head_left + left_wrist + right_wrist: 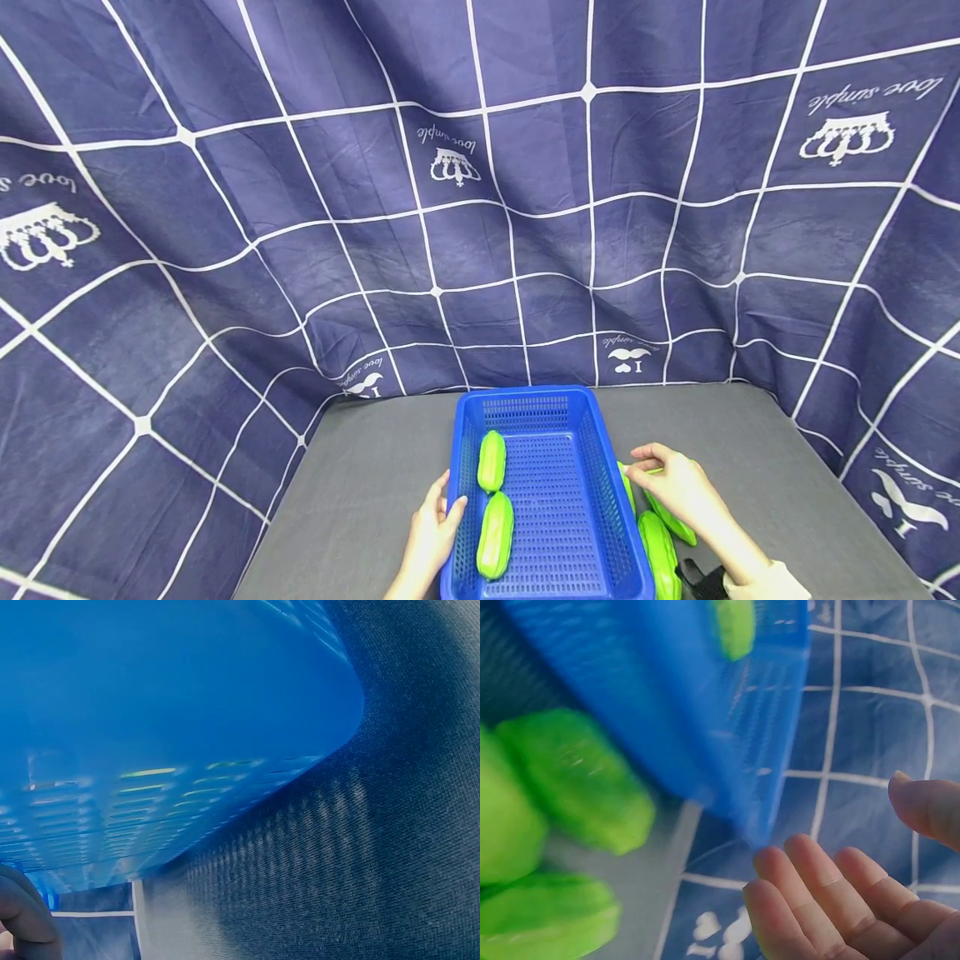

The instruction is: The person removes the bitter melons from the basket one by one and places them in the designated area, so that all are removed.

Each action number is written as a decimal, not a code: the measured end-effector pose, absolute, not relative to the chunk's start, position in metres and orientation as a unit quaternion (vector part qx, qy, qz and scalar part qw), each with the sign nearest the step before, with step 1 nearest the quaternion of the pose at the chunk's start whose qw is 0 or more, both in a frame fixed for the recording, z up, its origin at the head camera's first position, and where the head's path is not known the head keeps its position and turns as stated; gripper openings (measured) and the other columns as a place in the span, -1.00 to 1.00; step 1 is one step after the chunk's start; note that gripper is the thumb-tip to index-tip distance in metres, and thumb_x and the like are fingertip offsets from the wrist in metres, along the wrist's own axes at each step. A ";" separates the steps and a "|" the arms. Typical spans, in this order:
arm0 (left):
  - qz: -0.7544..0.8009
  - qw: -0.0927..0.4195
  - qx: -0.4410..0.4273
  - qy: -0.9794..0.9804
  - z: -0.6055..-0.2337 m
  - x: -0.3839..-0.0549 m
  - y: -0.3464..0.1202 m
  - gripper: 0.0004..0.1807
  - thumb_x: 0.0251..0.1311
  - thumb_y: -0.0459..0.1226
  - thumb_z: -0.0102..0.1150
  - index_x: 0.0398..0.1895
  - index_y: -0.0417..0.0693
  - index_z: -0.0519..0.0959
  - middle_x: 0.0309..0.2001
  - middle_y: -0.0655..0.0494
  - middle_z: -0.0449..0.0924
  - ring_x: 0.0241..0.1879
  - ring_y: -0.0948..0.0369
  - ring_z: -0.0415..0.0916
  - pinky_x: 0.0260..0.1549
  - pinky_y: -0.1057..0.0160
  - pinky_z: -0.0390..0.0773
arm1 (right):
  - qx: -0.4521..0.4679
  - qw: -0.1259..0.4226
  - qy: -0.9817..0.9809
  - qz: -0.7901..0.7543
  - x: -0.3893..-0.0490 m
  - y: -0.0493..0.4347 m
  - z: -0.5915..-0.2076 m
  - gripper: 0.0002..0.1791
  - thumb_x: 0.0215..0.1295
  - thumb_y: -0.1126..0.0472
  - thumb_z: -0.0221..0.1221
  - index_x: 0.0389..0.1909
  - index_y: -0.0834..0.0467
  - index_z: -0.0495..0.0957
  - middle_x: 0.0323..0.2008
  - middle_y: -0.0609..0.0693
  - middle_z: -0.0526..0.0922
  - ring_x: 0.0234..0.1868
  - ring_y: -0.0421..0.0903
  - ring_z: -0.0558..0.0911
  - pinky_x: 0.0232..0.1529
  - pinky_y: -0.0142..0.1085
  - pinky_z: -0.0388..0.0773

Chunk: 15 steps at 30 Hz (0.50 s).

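- Far left, at 10 o'clock from the blue basket (547, 492): a big dark blue cloth (540, 242) with white lines and crowns. It hangs there like a wall, and across 12 o'clock and 2 o'clock too. Its words are upside down.
- At 9 o'clock: the flat, dark grey worktop (360, 475), which goes back to the cloth and carries the basket.
- Between 8 and 9 o'clock: the left hand (431, 533), at the basket's side. I cannot tell if it grips the rim.
- Inside the basket, on the left: two bumpy green vegetables (492, 461), at 10 and 8 o'clock.
- Outside, between 3 and 4 o'clock: three more green vegetables (658, 550), close together on the worktop.
- At 3 o'clock: the right hand (675, 487), over those three. It holds nothing; its thumb is wide apart from its slightly bent fingers.
- Near 4 o'clock: a pale sleeve (776, 585).
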<state>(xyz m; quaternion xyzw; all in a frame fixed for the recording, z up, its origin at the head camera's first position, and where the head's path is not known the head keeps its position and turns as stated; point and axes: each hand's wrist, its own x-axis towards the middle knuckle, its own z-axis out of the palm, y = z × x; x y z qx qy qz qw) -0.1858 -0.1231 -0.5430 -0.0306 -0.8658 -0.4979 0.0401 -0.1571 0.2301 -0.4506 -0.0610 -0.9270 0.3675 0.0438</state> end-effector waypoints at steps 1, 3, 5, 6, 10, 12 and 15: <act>-0.496 0.042 -0.031 -0.867 -0.543 -0.186 -0.123 -0.38 0.28 -0.20 0.23 0.35 -0.27 0.34 -0.51 0.12 0.52 -0.61 0.41 0.40 -0.51 0.38 0.44 | -0.056 0.044 -0.923 0.378 -0.160 0.226 -0.447 -0.61 0.19 0.02 0.34 -0.09 0.21 0.64 -0.24 0.05 0.76 -0.21 -0.02 0.75 -0.14 -0.10 0.58; -0.496 0.046 -0.030 -0.867 -0.542 -0.186 -0.123 -0.39 0.28 -0.21 0.24 0.34 -0.27 0.35 -0.52 0.12 0.51 -0.61 0.41 0.38 -0.52 0.38 0.43 | -0.049 0.045 -0.916 0.395 -0.166 0.216 -0.440 -0.61 0.19 0.03 0.34 -0.09 0.23 0.64 -0.24 0.05 0.77 -0.20 -0.02 0.74 -0.13 -0.11 0.58; -0.496 0.049 -0.029 -0.866 -0.542 -0.187 -0.123 -0.39 0.27 -0.21 0.24 0.33 -0.28 0.36 -0.52 0.13 0.51 -0.61 0.42 0.37 -0.52 0.38 0.42 | -0.039 0.049 -0.910 0.410 -0.172 0.207 -0.433 -0.61 0.18 0.05 0.35 -0.10 0.24 0.64 -0.25 0.06 0.77 -0.19 -0.01 0.74 -0.13 -0.12 0.58; -0.496 0.051 -0.029 -0.866 -0.542 -0.187 -0.123 -0.40 0.27 -0.21 0.24 0.33 -0.28 0.36 -0.52 0.13 0.50 -0.62 0.42 0.36 -0.52 0.38 0.42 | -0.034 0.051 -0.908 0.415 -0.175 0.202 -0.431 -0.61 0.18 0.05 0.34 -0.10 0.25 0.64 -0.25 0.06 0.77 -0.18 -0.01 0.73 -0.12 -0.12 0.59; -0.496 0.055 -0.028 -0.866 -0.543 -0.187 -0.123 -0.40 0.27 -0.22 0.24 0.32 -0.28 0.37 -0.53 0.14 0.50 -0.62 0.43 0.36 -0.52 0.38 0.42 | -0.023 0.056 -0.904 0.423 -0.189 0.185 -0.422 -0.64 0.19 0.04 0.34 -0.10 0.20 0.65 -0.24 0.06 0.77 -0.18 -0.01 0.73 -0.13 -0.13 0.59; -0.496 0.055 -0.028 -0.866 -0.543 -0.187 -0.122 -0.40 0.27 -0.22 0.24 0.32 -0.27 0.37 -0.53 0.14 0.50 -0.62 0.43 0.36 -0.52 0.38 0.42 | -0.018 0.054 -0.899 0.434 -0.196 0.177 -0.419 -0.65 0.19 0.04 0.34 -0.11 0.20 0.65 -0.24 0.07 0.77 -0.21 -0.04 0.73 -0.16 -0.17 0.60; -0.494 0.053 -0.028 -0.867 -0.543 -0.186 -0.122 -0.40 0.27 -0.21 0.23 0.33 -0.27 0.37 -0.52 0.14 0.50 -0.62 0.43 0.36 -0.52 0.38 0.42 | -0.009 0.043 -0.886 0.462 -0.207 0.165 -0.419 -0.65 0.19 0.08 0.33 -0.11 0.24 0.65 -0.25 0.11 0.76 -0.29 -0.06 0.72 -0.26 -0.24 0.61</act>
